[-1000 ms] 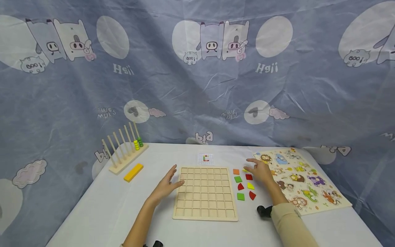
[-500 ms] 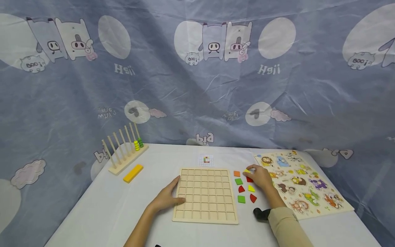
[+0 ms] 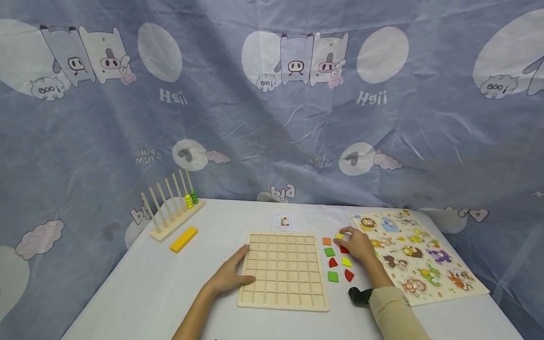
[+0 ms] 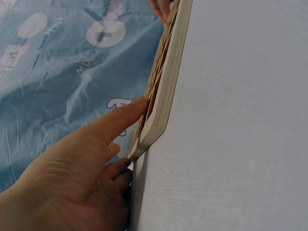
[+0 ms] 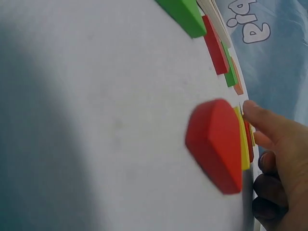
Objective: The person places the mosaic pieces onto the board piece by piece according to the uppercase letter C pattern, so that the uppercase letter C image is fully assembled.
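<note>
In the head view, a square wooden grid board (image 3: 284, 271) lies flat in front of me. My left hand (image 3: 228, 276) holds its left edge, thumb over the rim and fingers along the side; the left wrist view shows the thumb (image 4: 120, 120) on the board's frame (image 4: 166, 96). To the board's right, my right hand (image 3: 359, 245) pinches a yellow tile (image 3: 339, 236) between thumb and forefinger, partly covering it. A red tile (image 3: 344, 250) lies just under that hand. Closer to the right wrist camera are a red rounded-edge tile (image 5: 216, 144) and another yellow tile (image 5: 243, 139).
Beside the board lie an orange tile (image 3: 326, 241), green tiles (image 3: 333, 277) and more red and yellow ones. A printed pattern card (image 3: 284, 223) is behind it. At left stand a peg rack with beads (image 3: 176, 219) and a yellow bar (image 3: 183, 240); at right, an animal puzzle board (image 3: 418, 264).
My left hand has come down onto the board's left edge. My right hand has lowered to the far yellow tile, its thumb and forefinger closing about it. The tiles lie as before.
</note>
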The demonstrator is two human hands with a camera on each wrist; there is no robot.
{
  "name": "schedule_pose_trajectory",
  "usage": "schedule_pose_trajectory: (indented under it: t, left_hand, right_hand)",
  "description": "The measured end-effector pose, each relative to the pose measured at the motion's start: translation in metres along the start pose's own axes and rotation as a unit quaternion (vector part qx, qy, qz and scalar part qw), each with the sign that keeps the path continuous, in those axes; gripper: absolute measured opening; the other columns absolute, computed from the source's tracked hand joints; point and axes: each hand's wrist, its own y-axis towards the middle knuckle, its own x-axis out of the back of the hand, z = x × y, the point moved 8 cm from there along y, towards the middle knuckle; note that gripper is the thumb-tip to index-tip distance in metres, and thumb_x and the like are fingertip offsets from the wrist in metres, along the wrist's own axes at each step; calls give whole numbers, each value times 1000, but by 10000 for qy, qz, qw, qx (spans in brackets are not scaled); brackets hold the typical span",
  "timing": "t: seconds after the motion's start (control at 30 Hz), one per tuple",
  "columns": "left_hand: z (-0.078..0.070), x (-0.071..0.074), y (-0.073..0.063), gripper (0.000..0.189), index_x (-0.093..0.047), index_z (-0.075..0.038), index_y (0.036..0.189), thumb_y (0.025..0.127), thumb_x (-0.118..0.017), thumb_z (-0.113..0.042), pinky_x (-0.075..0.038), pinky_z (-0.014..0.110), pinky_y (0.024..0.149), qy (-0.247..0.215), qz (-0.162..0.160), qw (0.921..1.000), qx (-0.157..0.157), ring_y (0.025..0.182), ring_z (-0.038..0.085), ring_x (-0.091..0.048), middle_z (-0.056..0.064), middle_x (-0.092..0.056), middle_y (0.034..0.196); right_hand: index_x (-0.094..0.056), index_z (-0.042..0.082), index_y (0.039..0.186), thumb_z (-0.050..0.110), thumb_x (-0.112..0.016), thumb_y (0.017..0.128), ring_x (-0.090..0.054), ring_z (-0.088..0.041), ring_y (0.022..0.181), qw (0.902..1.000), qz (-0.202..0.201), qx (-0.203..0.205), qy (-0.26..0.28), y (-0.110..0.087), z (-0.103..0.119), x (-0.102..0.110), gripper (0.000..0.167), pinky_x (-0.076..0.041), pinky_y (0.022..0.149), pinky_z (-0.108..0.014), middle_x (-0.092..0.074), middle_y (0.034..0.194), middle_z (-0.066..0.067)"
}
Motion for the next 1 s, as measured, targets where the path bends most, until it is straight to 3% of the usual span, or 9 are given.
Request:
schedule_pose_trajectory:
  t: [0.27, 0.63, 1.0]
  left_hand:
    - [-4, -1, -3, 99, -21, -3, 146, 72, -76, -39, -15, 53, 107, 34, 1, 10000, -76, 137, 35, -16, 17, -18, 150]
    - [-3, 2, -2, 97, -23, -6, 146, 72, -76, -39, -15, 53, 107, 102, -29, 9998, -139, 137, 34, -15, 14, -19, 151]
    - [0, 1, -1, 98, -23, -10, 147, 71, -76, -42, -16, 50, 108, 116, -2, 9999, -56, 138, 29, -15, 10, -18, 152]
  right_hand:
    - [-63, 8, 108, 32, -70, 80, -43, -18, 54, 9992, 70, -389, 111, -3, -5, 0, 37, -33, 48, -28, -46, 62, -5]
    - [-59, 3, 113, 35, -70, 79, -44, -19, 58, 9991, 32, -428, 0, -4, -12, 6, 47, -34, 50, -30, -47, 65, -6]
    - [-59, 3, 110, 34, -70, 80, -43, -18, 55, 9995, 40, -324, 14, -5, -11, 6, 45, -33, 49, -29, -47, 63, -5]
